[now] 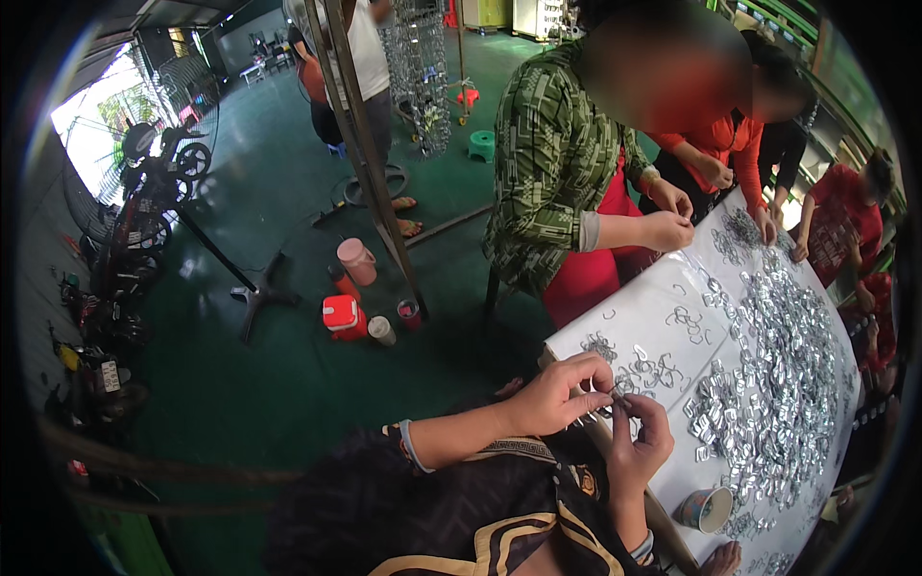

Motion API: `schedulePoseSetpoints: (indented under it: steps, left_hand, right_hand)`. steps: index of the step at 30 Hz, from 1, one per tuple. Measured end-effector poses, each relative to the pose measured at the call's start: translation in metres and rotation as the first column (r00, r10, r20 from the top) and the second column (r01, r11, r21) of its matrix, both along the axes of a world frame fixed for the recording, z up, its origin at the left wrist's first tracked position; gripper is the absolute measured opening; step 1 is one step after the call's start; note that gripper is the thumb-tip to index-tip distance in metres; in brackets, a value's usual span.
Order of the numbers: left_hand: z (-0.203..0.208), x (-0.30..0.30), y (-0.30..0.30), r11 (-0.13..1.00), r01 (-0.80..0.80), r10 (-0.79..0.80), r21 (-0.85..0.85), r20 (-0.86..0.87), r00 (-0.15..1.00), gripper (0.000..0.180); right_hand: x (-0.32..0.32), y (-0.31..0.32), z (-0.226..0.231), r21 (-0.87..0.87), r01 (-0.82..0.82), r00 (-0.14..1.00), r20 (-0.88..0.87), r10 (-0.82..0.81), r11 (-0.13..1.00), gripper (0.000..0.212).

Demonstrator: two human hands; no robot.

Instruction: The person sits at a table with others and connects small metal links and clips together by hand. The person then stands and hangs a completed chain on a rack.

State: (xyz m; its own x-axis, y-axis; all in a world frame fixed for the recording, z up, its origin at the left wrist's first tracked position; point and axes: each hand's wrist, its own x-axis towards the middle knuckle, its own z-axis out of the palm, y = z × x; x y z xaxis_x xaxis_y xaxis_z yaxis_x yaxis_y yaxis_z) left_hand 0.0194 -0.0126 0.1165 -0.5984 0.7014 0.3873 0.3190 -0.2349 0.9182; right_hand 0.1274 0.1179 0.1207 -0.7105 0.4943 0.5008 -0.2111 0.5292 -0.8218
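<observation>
My left hand point(569, 396) and my right hand point(642, 444) meet above the table's near left edge. Both are closed, thumb and fingers pinching a small metal piece point(619, 396) between them; its exact shape is too small to make out. Just beyond my fingers lie thin bent wire hooks point(653, 370) in a loose cluster. To the right spreads a big heap of shiny silver metal links point(768, 374), flat and loop-shaped. All this rests on a table with a white cover point(639, 312).
A paper cup point(707, 510) stands at the table's near side. Across from me a person in a green patterned sleeve point(538, 173) handles small pieces; other people sit farther along. On the floor at left are a red cooler jug point(343, 318), a pink container point(356, 261) and a fan stand point(257, 296).
</observation>
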Motion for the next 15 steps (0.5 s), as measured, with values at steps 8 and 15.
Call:
schedulePoseSetpoints:
  steps: [8, 15]
  left_hand:
    - [-0.0003, 0.0007, 0.0035, 0.999, -0.033, 0.035, 0.036, -0.042, 0.999, 0.011]
    - [0.0004, 0.0029, 0.0056, 0.999, -0.042, 0.044, 0.028, -0.064, 0.997, 0.011]
  right_hand:
    - [-0.0025, 0.0015, 0.0010, -0.024, -0.014, 1.000, -0.003, 0.014, 1.000, 0.015]
    - [0.0005, 0.0033, 0.0018, -0.029, -0.029, 1.000, 0.002, 0.029, 0.999, 0.016]
